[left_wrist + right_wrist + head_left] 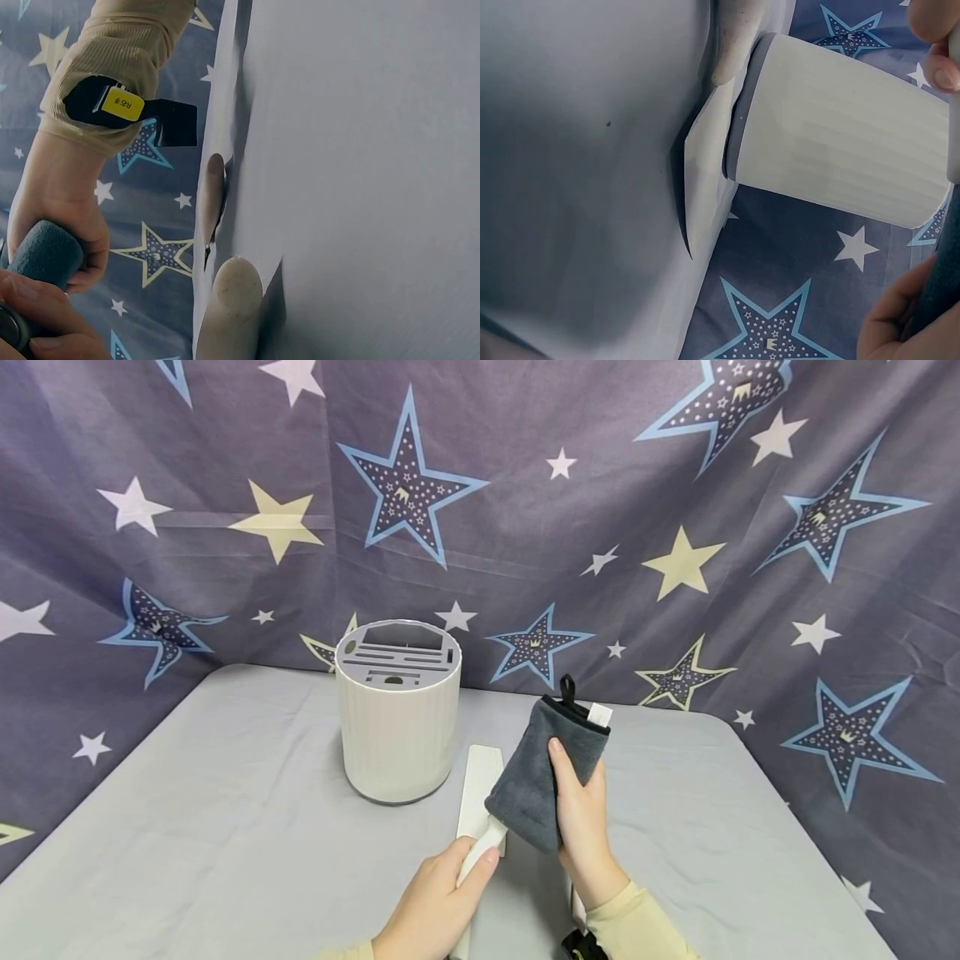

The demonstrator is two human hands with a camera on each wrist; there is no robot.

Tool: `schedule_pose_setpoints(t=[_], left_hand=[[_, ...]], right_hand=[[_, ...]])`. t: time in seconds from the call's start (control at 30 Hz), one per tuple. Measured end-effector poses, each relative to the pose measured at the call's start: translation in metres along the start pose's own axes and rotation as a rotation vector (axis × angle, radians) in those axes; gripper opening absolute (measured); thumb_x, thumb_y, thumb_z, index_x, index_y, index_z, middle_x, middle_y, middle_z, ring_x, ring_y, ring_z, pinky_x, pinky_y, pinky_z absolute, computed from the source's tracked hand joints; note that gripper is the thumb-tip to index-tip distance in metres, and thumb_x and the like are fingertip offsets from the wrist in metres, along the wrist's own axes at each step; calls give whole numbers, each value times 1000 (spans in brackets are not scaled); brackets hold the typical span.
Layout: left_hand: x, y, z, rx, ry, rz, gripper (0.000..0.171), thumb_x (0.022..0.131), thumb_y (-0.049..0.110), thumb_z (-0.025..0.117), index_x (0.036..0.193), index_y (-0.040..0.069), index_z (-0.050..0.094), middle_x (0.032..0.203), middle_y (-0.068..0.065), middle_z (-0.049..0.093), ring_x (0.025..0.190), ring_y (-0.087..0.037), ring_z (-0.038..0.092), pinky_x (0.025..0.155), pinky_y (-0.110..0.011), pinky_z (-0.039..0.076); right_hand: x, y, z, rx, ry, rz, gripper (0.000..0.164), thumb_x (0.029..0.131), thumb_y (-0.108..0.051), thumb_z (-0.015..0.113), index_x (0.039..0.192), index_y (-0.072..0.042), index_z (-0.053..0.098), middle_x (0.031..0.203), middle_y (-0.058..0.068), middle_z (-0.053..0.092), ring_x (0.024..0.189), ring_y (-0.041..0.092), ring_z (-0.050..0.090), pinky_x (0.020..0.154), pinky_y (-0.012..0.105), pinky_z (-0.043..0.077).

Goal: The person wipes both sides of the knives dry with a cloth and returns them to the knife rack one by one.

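Left hand (431, 897) is gripping a white handle (491, 835) while the right hand (583, 827) is clasping a gray cloth mitt (528, 777) covering its far end. Behind, a slotted white container (397, 731) is standing beside a white blade (478, 781).

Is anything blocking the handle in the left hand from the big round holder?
Only the grey cloth: the right hand holds it over the far end of the handle. Nothing else visible stands before the holder; a white knife lies on the table.
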State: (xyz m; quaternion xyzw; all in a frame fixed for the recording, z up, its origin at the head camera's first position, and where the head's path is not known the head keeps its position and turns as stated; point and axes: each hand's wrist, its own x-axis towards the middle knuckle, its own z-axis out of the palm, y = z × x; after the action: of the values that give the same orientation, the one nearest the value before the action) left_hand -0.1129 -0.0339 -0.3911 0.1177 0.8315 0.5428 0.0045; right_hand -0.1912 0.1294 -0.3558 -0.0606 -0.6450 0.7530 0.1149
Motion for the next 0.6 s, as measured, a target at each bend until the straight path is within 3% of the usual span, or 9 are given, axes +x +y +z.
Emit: schedule_pose_setpoints(t=[0.6], left_hand=[[-2,-1,-5,-11,-13,-15,35,103,42,48,106,10,63,64,7,41,56,-4,43,53,-23,39]], right_hand=[[0,-1,2,-8,-11,9,54,99,-39,58,142,-14,37,114,-1,57,93,9,62,81,26,53]])
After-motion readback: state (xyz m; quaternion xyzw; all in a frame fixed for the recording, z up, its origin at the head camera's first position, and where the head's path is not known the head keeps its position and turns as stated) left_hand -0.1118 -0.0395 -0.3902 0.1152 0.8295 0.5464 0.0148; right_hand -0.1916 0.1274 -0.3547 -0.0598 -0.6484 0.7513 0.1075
